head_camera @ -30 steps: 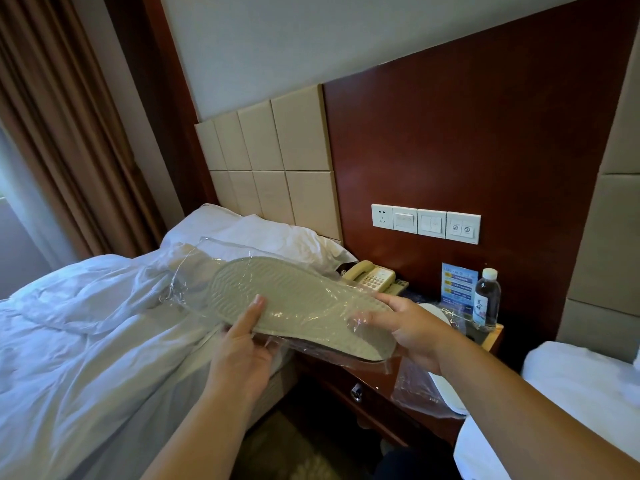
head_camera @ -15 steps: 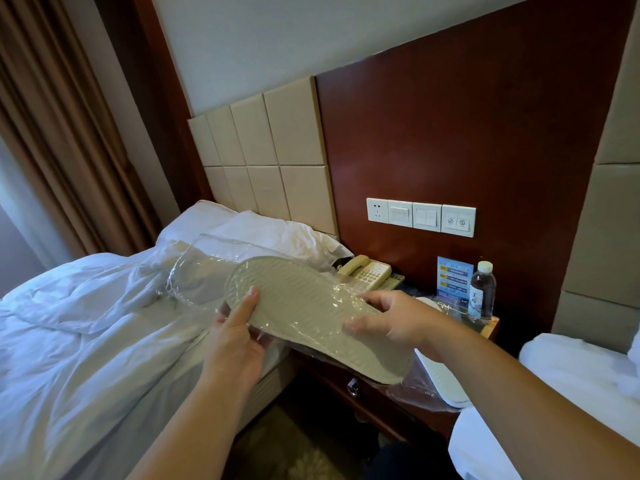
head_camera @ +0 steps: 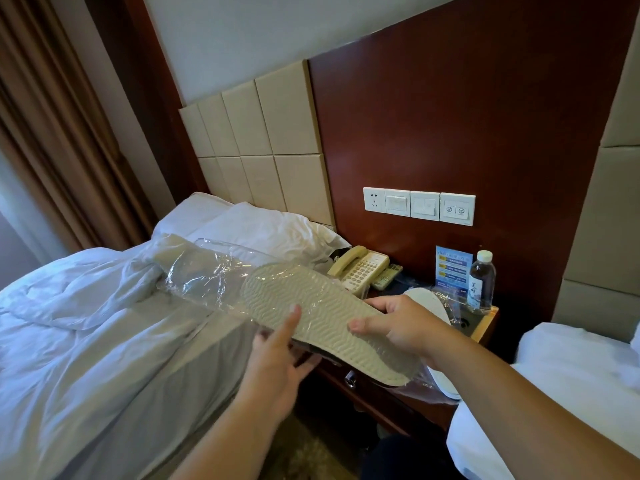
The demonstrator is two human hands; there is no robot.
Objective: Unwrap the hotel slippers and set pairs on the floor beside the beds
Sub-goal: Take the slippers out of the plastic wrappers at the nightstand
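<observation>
wooden nightstand (head_camera: 486, 322) bearing a telephone (head_camera: 360, 268), water bottle (head_camera: 481, 280), wrapped slipper (head_camera: 429, 303), left bed (head_camera: 86, 341) with rumpled duvet

No legible text on blue card (head_camera: 453, 268) or bottle label (head_camera: 476, 290).

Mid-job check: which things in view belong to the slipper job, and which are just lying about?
Job:
- wrapped slippers, sole up, held by left hand and right hand
- clear plastic wrap, loose end trailing over the left bed
- second wrapped slippers on the nightstand

Lying about:
- telephone
- remote
- water bottle
- blue card
</observation>
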